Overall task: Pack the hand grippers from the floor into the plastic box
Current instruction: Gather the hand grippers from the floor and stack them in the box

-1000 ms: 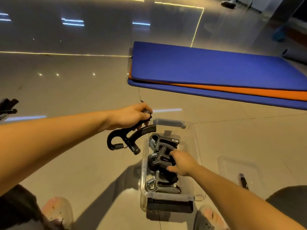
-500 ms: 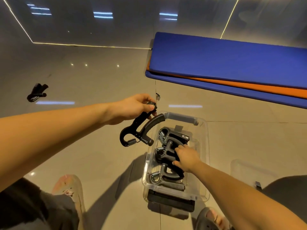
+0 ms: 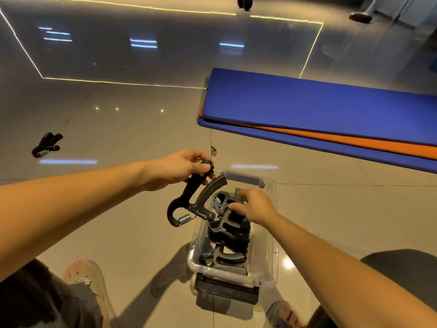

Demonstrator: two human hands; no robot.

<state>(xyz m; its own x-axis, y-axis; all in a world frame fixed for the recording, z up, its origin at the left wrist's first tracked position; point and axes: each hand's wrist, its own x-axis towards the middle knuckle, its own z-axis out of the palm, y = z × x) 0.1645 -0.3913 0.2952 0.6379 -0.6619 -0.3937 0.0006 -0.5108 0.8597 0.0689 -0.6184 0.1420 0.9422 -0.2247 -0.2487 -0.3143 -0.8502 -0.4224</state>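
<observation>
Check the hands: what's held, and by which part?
Left hand grips a black hand gripper by the top end of one handle. Right hand rests on the packed grippers in the plastic box; whether it grips one cannot be told.

I see a black hand gripper (image 3: 194, 204) with a steel spring hanging by one handle tip from the left hand (image 3: 175, 170), just over the left rim of the clear plastic box (image 3: 267, 261). Piled grippers (image 3: 230, 233) fill the box's middle; a stray gripper (image 3: 46, 144) lies on the floor (image 3: 118, 233) far left.
</observation>
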